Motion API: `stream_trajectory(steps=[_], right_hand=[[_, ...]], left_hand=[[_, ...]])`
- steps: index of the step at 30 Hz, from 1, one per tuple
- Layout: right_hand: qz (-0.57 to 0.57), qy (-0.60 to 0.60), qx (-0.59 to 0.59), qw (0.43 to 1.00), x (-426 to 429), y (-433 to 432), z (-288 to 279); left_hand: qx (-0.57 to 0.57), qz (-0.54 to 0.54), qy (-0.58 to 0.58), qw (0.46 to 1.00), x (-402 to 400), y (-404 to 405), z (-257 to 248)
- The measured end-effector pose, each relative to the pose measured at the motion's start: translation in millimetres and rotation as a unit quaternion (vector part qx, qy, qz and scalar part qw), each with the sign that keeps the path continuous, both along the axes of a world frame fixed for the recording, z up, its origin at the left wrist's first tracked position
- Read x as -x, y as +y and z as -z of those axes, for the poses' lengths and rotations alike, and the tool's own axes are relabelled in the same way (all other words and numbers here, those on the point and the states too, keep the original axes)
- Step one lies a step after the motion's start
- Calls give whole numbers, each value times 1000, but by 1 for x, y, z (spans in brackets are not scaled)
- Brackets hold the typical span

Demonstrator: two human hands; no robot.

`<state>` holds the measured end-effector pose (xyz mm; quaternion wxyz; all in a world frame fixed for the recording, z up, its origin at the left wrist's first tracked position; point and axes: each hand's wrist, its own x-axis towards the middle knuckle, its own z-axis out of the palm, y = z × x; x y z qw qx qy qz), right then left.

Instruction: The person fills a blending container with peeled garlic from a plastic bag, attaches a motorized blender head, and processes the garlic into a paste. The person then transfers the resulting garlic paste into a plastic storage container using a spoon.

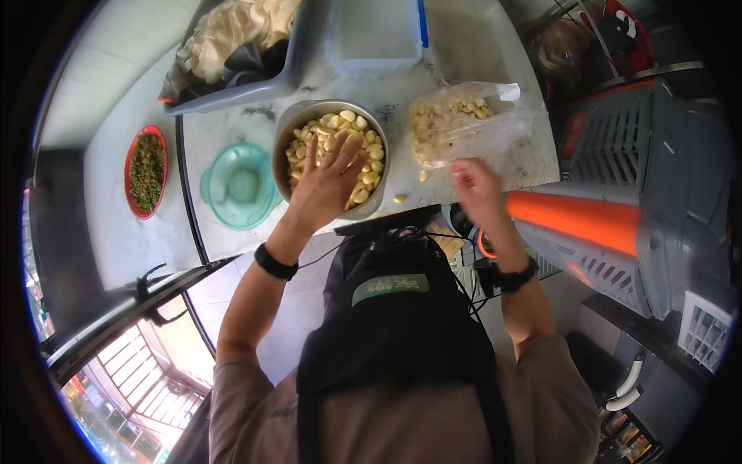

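Observation:
My left hand (pixel 326 184) lies palm down over a metal pot (pixel 279 152) full of peeled garlic cloves (pixel 371 152), its fingers spread on top of them. Below and right of a clear plastic bag (pixel 495 136), my right hand (pixel 476 188) is blurred by motion, with its fingers curled. Whether it holds anything or touches the bag's edge is unclear. More garlic cloves (pixel 475 108) are inside the bag. One loose clove (pixel 424 174) lies just below the bag, and another clove (pixel 399 199) is near the table's front edge.
A translucent green bowl (pixel 240 214) stands left of the pot. Farther left is a red dish (pixel 127 174) of chopped red and green food. Behind are a grey tub (pixel 243 103) and a clear plastic container (pixel 374 68). A grey and orange slatted crate (pixel 574 214) flanks the table's right side.

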<state>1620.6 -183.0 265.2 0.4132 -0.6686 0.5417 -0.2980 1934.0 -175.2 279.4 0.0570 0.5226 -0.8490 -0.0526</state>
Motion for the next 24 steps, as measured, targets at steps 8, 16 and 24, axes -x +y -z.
stream_trajectory(steps=[8,16,24], right_hand=[[-164,386,-54,906,-80,4,63],[-136,286,135,939,-96,28,140],[-120,210,57,969,-94,2,137]], left_hand=[[17,-87,53,995,-39,-29,-11],[47,32,150,987,-76,-20,8],[-47,102,53,992,-78,-57,44]])
